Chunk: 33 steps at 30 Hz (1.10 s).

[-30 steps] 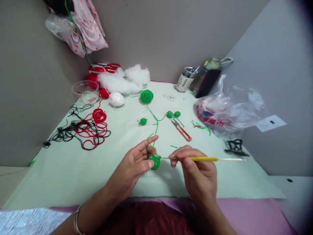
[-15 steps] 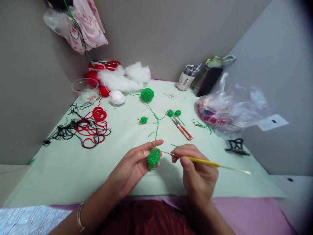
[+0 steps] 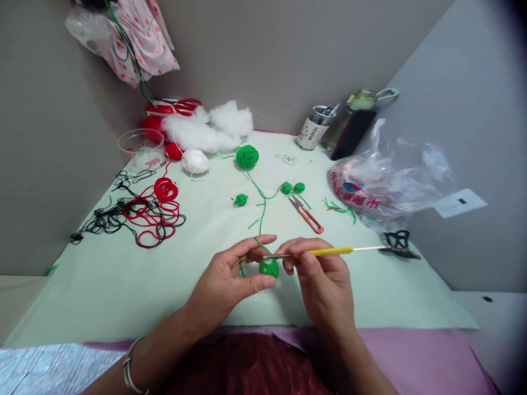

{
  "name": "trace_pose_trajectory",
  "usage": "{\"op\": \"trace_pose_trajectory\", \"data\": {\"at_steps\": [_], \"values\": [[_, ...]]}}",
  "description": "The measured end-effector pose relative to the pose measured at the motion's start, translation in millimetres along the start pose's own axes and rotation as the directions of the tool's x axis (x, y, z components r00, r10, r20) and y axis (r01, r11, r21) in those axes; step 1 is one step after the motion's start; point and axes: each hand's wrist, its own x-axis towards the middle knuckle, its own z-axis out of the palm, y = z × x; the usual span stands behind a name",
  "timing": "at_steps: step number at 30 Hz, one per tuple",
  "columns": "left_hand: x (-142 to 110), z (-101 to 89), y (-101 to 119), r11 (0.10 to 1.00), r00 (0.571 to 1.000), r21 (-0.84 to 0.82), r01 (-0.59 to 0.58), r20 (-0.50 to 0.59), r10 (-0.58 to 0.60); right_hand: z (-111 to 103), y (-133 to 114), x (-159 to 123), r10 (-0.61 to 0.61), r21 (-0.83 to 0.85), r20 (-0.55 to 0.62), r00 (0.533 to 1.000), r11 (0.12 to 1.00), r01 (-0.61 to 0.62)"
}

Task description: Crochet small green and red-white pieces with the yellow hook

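Between the thumb and fingers of my left hand (image 3: 230, 280) sits a small round green crochet piece (image 3: 269, 268). Green yarn (image 3: 262, 211) runs over the left forefinger and back to a green yarn ball (image 3: 247, 157). My right hand (image 3: 323, 280) is closed around the yellow handle of a crochet hook (image 3: 331, 252). The hook's metal tip lies at the upper edge of the green piece; whether it is through a stitch I cannot tell. Beyond the hands lie a small green crocheted piece (image 3: 241, 199) and two small green balls (image 3: 287, 188).
Orange thread snips (image 3: 307, 215) lie beyond my right hand. Tangled black and red yarn (image 3: 144, 219) spreads at left. White stuffing (image 3: 206, 131) and a white yarn ball (image 3: 195, 162) are at the back. A plastic bag (image 3: 382, 181) and a black claw clip (image 3: 398, 245) are at right.
The left hand has turned the green piece and its thumb has come to the near side. The right hand has moved left, bringing the hook over the piece.
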Motion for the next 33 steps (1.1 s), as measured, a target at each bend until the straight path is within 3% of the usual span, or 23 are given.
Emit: {"op": "trace_pose_trajectory", "data": {"at_steps": [9, 14, 20, 28, 33], "values": [[-1, 2.0, 10, 0.998, 0.999, 0.046, -0.031, -0.012, 0.031, -10, -4, 3, 0.063, 0.082, 0.135, 0.989, 0.994, -0.074], [-3, 2.2, 7, 0.994, 0.995, -0.049, -0.096, -0.001, 0.096, -10, -4, 4, 0.077, 0.108, 0.119, 0.99, 0.99, -0.09], [-5, 1.8, 4, 0.986, 0.989, -0.088, -0.141, 0.027, 0.144, -3, -6, 7, 0.121, 0.259, 0.146, 0.982, 0.953, -0.156], [-5, 4.4, 5, 0.982, 0.983, -0.068, -0.178, 0.03, 0.18, 0, -9, 10, 0.157, 0.351, 0.154, 0.975, 0.914, -0.203], [-5, 4.2, 5, 0.988, 0.981, 0.025, -0.154, 0.12, 0.15, 0, -7, 9, 0.184, 0.351, 0.157, 0.97, 0.908, -0.229]]}}
